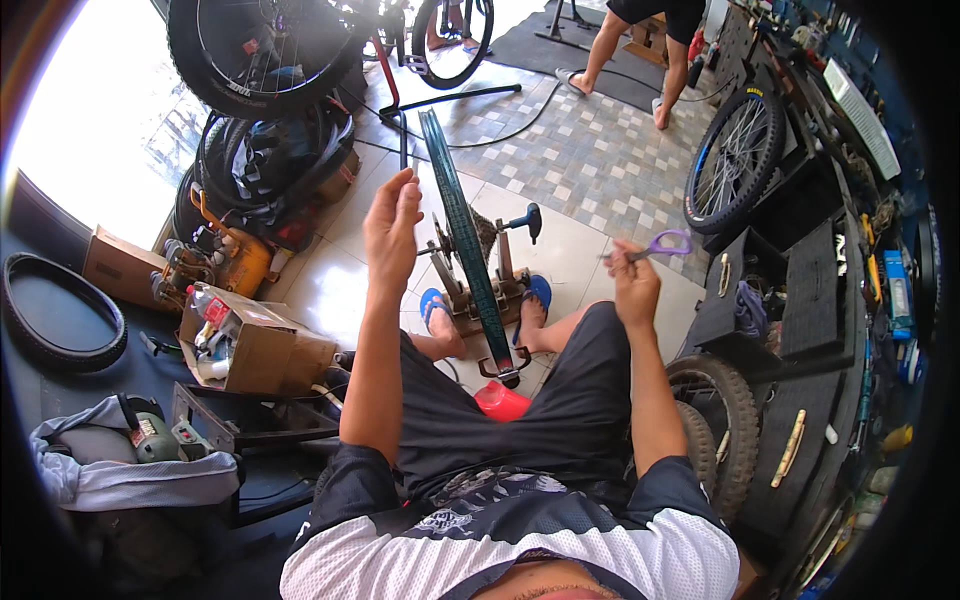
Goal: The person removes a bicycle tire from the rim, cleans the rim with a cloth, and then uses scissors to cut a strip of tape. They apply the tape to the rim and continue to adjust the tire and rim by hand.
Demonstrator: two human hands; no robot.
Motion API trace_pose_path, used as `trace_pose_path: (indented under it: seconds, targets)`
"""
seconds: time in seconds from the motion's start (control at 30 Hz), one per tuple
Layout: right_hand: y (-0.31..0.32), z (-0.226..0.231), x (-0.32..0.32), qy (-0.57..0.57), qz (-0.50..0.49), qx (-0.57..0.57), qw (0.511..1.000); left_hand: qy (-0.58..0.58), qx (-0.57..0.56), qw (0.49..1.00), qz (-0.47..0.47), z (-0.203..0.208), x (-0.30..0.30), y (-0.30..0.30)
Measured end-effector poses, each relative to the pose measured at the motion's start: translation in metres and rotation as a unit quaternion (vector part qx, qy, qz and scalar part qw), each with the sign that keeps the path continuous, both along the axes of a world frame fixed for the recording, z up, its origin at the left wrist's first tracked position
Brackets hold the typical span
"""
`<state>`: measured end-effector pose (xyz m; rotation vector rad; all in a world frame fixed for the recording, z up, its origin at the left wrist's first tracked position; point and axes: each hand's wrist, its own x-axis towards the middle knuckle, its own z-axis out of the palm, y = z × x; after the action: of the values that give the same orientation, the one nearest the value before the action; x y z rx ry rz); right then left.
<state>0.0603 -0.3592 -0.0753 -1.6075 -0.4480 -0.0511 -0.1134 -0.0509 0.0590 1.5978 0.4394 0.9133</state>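
Observation:
Between my knees a bicycle wheel rim (pixel 467 235) with a teal, shiny band along it stands upright in a metal truing stand (pixel 456 292). My left hand (pixel 392 228) is raised just left of the rim, apart from it, with its fingers and thumb pressed together; whatever they may pinch is too small to make out. Out to the right, my right hand (pixel 637 283) grips a pair of scissors (pixel 668 243) with purple handles. A dark blue T-shaped handle (pixel 527 222) sticks out on the stand's right side.
A red object (pixel 502 402) lies below the rim. To the left stand an open cardboard box (pixel 265 350) and an orange machine (pixel 240 258). A tyred wheel (pixel 738 160) leans at the right by black shelving (pixel 800 290). Another person's legs (pixel 604 48) are at the far end.

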Motion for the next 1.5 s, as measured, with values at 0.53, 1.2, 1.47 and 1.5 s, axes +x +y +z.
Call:
trace_pose_path:
  seconds: [0.53, 1.2, 1.47, 1.5]
  targets:
    - [-0.007, -0.089, -0.018, -0.026, -0.014, -0.108, 0.994, 0.101, 0.084, 0.988, -0.086, -0.060, -0.021, -0.063]
    - [0.012, -0.084, -0.021, -0.037, 0.014, -0.100, 0.994, 0.208, 0.149, 0.965, -0.057, -0.150, -0.081, -0.155]
    - [0.006, -0.083, -0.023, -0.032, 0.008, -0.124, 0.992, 0.359, 0.166, 0.895, -0.204, -0.193, -0.110, -0.143]
    - [0.006, -0.082, -0.023, -0.034, 0.009, -0.125, 0.991, 0.378, 0.121, 0.886, -0.239, -0.197, -0.111, -0.133]
